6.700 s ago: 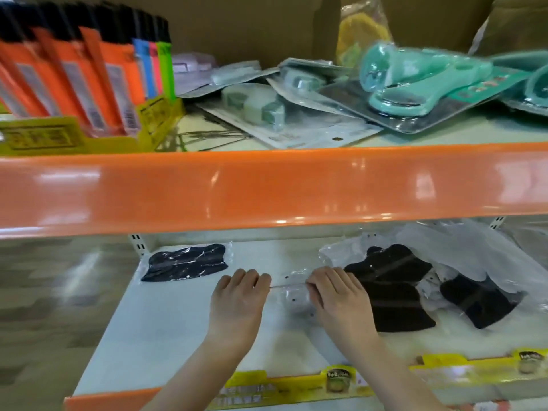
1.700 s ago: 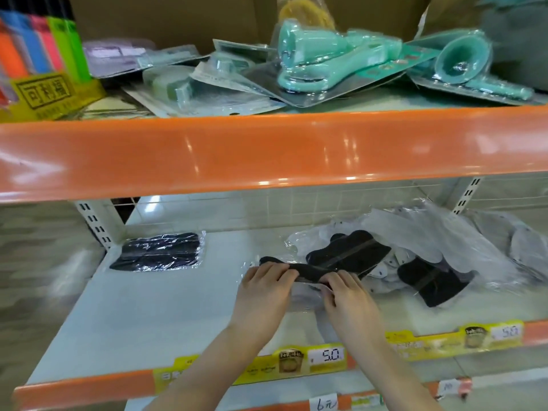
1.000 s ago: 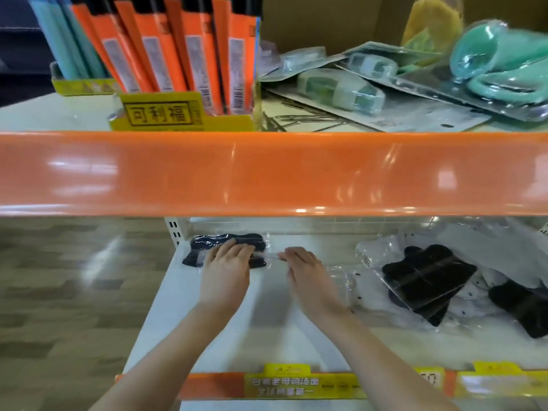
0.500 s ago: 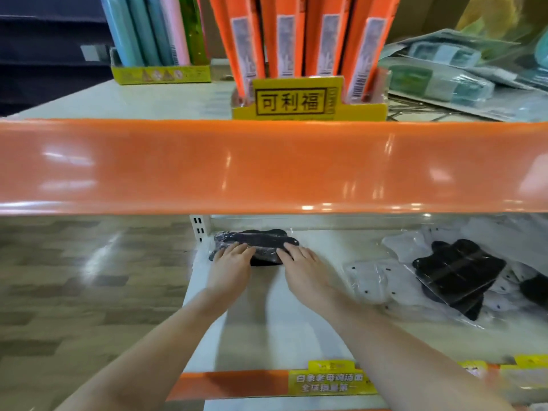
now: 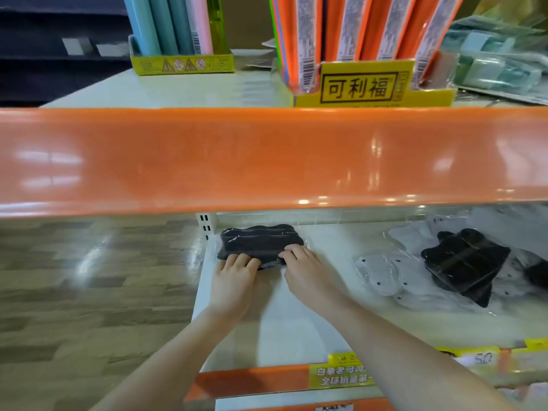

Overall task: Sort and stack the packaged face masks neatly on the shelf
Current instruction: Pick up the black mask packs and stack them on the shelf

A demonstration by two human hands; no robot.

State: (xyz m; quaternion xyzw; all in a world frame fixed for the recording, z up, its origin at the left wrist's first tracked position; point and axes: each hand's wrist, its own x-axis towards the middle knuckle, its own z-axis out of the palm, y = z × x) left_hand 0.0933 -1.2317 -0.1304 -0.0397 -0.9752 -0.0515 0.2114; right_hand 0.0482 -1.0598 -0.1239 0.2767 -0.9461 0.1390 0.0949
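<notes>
packaged black masks (image 5: 261, 241) now sit stacked at the shelf's (image 5: 296, 321) far left corner, where one lay alone earlier. left hand (image 5: 234, 280) and right hand (image 5: 308, 271) press the near edge, fingers straight. two more black packs (image 5: 465, 262) remain heaped right.

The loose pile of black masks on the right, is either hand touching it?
No: both the left hand and right hand rest on the stacked masks at the shelf's left end, apart from the pile.

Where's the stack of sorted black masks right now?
In the head view, the black mask stack sits at the lower shelf's back left corner, with the left hand and right hand touching its front edge.
</notes>
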